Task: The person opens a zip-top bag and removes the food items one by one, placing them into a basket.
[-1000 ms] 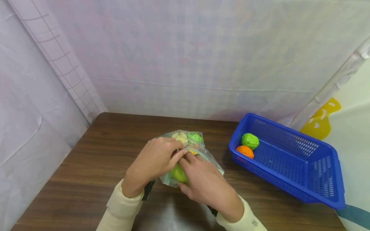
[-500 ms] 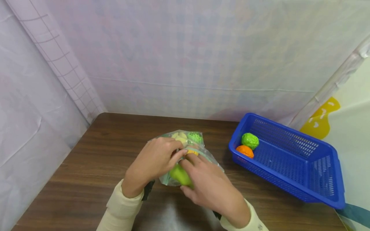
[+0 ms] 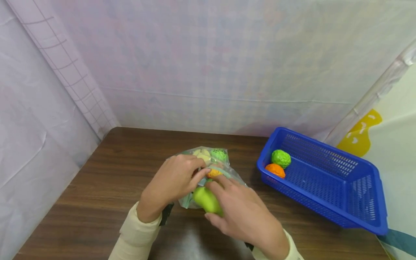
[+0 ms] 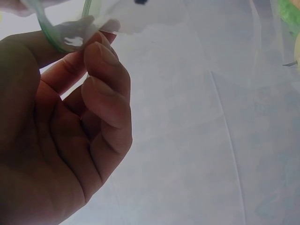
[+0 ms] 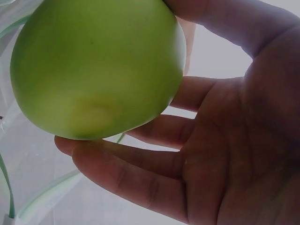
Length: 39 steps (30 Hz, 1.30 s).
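Views: one head, two wrist.
Head looks forward and down over the counter (image 3: 91, 206); left wrist, close in, faces the left grip (image 4: 70, 126) and pale backdrop (image 4: 183, 140); right wrist, very close, shares the green fruit (image 5: 93, 70) and right grip (image 5: 220, 131) with head.

In the head view, the right grip (image 3: 243, 213) covers part of the green fruit (image 3: 207, 200), and the left grip (image 3: 173, 178) hides some of the clear bag (image 3: 186, 202). The bottom edge cuts off the surface (image 3: 201, 238) and both sleeves (image 3: 134, 234). In the right wrist view, the top edge crops the fruit. At upper right of the left wrist view, a green shape (image 4: 290, 16) runs out of frame, unidentifiable; a dark spot (image 4: 140, 1) at the top is blurred.
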Each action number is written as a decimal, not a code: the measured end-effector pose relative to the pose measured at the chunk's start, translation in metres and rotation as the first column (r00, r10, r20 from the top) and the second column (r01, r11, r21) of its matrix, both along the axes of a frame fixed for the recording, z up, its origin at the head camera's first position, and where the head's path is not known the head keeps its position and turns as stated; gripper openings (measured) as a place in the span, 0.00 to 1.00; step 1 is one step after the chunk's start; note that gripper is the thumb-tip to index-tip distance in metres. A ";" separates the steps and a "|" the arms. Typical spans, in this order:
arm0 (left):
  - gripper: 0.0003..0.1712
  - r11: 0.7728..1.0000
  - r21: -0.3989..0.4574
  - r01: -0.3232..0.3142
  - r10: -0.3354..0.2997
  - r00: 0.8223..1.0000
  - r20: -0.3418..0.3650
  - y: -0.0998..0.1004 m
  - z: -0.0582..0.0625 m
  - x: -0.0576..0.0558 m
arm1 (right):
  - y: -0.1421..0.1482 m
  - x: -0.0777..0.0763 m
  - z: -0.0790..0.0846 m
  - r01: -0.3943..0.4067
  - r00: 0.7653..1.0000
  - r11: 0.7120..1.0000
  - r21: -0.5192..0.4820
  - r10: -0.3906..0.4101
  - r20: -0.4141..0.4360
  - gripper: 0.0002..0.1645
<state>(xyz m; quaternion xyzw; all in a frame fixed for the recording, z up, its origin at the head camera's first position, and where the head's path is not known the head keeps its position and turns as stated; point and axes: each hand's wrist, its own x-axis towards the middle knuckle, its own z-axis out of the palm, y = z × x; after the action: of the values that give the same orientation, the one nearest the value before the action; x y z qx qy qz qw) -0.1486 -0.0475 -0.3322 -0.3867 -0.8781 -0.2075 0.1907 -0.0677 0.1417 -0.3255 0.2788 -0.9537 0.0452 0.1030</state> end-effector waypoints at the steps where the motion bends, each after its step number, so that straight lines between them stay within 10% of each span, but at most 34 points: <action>1: 0.12 1.000 0.001 0.001 -0.001 1.000 0.000 0.000 0.000 0.000 | 0.001 0.001 0.001 0.001 1.000 1.000 0.000 -0.001 0.003 0.35; 25: 0.15 1.000 -0.015 0.013 -0.014 1.000 -0.011 0.002 -0.001 0.000 | 0.030 0.023 0.018 -0.045 0.997 0.991 -0.123 0.037 -0.063 0.35; 39: 0.13 1.000 -0.012 -0.004 0.004 1.000 0.009 0.001 0.000 0.000 | 0.051 0.018 0.025 0.050 0.995 0.977 -0.208 -0.067 -0.076 0.34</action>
<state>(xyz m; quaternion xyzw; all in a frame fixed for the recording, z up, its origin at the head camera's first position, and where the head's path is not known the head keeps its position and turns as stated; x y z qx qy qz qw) -0.1489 -0.0468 -0.3326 -0.3850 -0.8811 -0.2034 0.1847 -0.0498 0.1922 -0.3004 0.2399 -0.9467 0.1291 0.1719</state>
